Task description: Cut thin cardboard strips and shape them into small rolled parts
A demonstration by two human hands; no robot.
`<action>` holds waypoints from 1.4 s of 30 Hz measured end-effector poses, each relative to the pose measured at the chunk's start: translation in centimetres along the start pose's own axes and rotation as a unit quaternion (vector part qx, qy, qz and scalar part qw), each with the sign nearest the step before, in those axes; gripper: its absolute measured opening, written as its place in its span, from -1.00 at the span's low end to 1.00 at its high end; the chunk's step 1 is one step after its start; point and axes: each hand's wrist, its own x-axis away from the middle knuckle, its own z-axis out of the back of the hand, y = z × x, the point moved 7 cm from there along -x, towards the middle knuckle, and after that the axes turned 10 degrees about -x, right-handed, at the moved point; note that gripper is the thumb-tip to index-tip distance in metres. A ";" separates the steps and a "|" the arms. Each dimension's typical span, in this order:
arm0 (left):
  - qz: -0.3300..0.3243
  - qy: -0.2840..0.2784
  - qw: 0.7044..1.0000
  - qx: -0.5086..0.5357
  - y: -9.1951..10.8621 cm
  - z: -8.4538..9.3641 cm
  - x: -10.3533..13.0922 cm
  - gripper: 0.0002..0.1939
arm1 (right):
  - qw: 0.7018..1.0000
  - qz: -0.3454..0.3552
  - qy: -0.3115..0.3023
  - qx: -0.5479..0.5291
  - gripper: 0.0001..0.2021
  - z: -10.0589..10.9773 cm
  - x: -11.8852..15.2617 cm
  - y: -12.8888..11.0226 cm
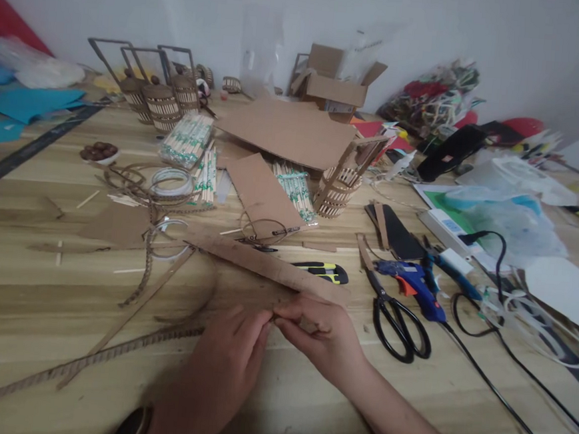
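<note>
A long corrugated cardboard strip (108, 352) runs from the lower left of the table into the fingers of my left hand (229, 353), which is closed on it. My right hand (323, 333) pinches what looks like the strip's end, its thumb and forefinger meeting my left fingertips. Most of that end is hidden by the fingers. Just beyond the hands lies a flat cardboard strip (265, 266), with a yellow and black utility knife (322, 272) behind it. Black-handled scissors (396, 322) and a blue glue gun (414, 287) rest to the right.
Small stick baskets with handles (160, 108) stand at the back left, another basket (339, 187) at centre right. Packs of wooden sticks (188, 139), cardboard sheets (291, 133) and a bowl of brown balls (98, 154) lie behind. The glue gun's black cord (498, 407) crosses the right side.
</note>
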 end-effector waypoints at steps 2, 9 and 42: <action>-0.004 0.003 1.000 -0.015 0.1 0.2 -0.1 -0.77 | 1.000 -0.002 -0.004 0.000 -0.88 0.0 -0.1 -0.1; -0.008 0.007 1.000 -0.023 0.2 0.2 0.0 -0.76 | 1.000 -0.010 -0.011 0.006 -0.80 -0.1 -0.2 -0.2; 0.061 -0.019 0.995 0.079 0.2 0.5 -0.1 -0.78 | 0.995 0.060 0.063 0.057 -0.87 -0.3 0.9 -1.6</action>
